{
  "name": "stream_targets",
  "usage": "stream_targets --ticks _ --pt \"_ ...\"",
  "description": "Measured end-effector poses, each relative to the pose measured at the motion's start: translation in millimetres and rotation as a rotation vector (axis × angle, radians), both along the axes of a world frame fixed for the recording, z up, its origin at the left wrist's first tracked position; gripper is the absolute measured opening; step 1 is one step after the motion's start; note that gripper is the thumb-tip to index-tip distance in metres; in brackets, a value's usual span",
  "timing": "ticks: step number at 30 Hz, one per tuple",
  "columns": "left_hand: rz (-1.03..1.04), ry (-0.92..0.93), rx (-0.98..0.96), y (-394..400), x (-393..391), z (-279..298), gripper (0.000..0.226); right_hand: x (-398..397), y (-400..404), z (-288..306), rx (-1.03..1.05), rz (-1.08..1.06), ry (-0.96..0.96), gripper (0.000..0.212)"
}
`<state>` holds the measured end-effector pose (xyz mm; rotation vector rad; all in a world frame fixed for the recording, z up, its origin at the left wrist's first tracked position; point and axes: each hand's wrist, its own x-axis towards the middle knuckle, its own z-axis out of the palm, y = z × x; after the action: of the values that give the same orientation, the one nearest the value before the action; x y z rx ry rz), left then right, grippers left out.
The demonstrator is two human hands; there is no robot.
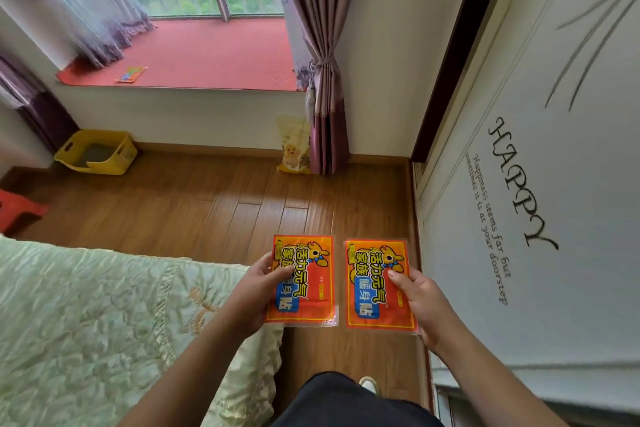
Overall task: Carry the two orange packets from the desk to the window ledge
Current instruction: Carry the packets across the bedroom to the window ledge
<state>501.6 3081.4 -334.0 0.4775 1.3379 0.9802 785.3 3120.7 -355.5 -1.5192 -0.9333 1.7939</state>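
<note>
1. A red plastic stool (19,210) is seen at the far left edge, standing on the wooden floor (207,204).
2. A bed with a pale green quilted cover (86,315) fills the lower left.
3. A yellow plastic basket (97,151) sits on the floor below the ledge; a grey patch shows inside it, and what it is cannot be told.
4. The window ledge (207,55), covered in red, carries a small colourful flat item (131,74) near its front left.
5. The left hand (258,291) is clamped on the left orange packet (304,279), thumb on its printed face, fingers behind.
6. A yellow printed bag (293,146) leans against the wall beside the tied purple curtain (323,87).
7. The right hand (420,302) is clamped on the right orange packet (379,284) in the same way.
8. Both packets are held face up, side by side and slightly apart, above the floor, well short of the ledge.
9. A white panel lettered "HAPPY" (519,184) stands at the right.
</note>
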Motion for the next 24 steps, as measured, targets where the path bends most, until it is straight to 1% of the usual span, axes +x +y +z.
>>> stream_targets --ticks 6,11,16,20,24 --pt "0.029 0.01 0.007 48 -7 2 0.028 -17 69 -4 -0.01 0.067 0.003 0.019" --pt "0.101 -0.018 -0.001 90 -35 -5 0.026 -51 123 -5 -0.028 0.127 0.013 0.015" --pt "0.121 -0.04 0.004 144 -83 -14 0.031 -102 183 -5 -0.006 0.15 -0.015 0.017" --pt "0.108 -0.037 -0.001 188 -129 -11 0.032 -149 229 5 0.003 0.145 -0.015 0.013" --pt "0.101 -0.034 0.015 231 -174 -1 0.046 -191 271 12 0.005 0.163 -0.004 0.012"
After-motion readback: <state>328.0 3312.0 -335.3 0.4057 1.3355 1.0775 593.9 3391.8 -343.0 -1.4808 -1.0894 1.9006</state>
